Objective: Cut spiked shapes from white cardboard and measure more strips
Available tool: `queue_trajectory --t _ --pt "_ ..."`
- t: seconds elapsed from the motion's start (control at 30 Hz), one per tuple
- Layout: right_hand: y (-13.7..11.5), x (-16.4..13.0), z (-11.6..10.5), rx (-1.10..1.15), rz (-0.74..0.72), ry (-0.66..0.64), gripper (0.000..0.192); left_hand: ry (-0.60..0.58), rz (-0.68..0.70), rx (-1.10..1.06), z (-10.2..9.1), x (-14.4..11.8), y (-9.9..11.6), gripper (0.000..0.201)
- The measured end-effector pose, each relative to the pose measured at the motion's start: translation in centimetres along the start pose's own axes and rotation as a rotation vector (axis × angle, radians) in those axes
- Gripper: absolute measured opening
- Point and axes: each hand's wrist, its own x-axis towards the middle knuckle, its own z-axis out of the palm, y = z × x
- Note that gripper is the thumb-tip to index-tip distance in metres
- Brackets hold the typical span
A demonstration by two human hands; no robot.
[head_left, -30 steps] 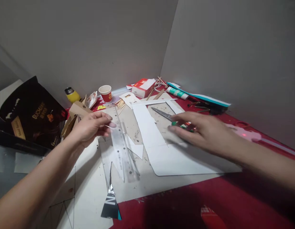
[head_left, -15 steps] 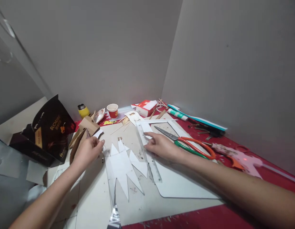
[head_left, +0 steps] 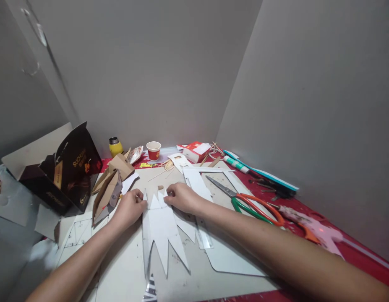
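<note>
**Both hands on the spiky white cutout**

So the left hand and right hand are both down at the top edge of a white card cutout, the one with long pointed spikes fanning toward 6 o'clock. Each hand looks like it's pinching a little tab at the top of the cutout with fingertips curled in, left hand at the 10 o'clock corner, right at about 1 o'clock. The cutout lies flat on a big grey board, dead center in front of the person.

A clear ruler sits just beside the cutout at 3 o'clock, partly under the right forearm. Scissors with orange and green handles lie further out at 2 o'clock, nobody touching them. Up at 12 there's a red paper cup, and a dark box over at 9 to 10 o'clock.
</note>
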Motion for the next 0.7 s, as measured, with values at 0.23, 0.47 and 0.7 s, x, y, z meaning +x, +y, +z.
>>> queue_trajectory --t 0.23,0.47,0.7 --pt "0.0 0.0 2.0 0.239 -0.028 0.069 0.033 0.027 0.09 -0.275 0.8 -0.3 -0.3 0.025" --pt "0.1 -0.8 3.1 0.519 -0.038 0.094 0.03 0.074 0.194 -0.433 1.0 -0.5 -0.2 0.026" --pt "-1.2 -2.0 3.4 0.681 -0.097 0.073 0.034 0.187 0.098 -0.558 1.8 -0.7 0.3 0.035"
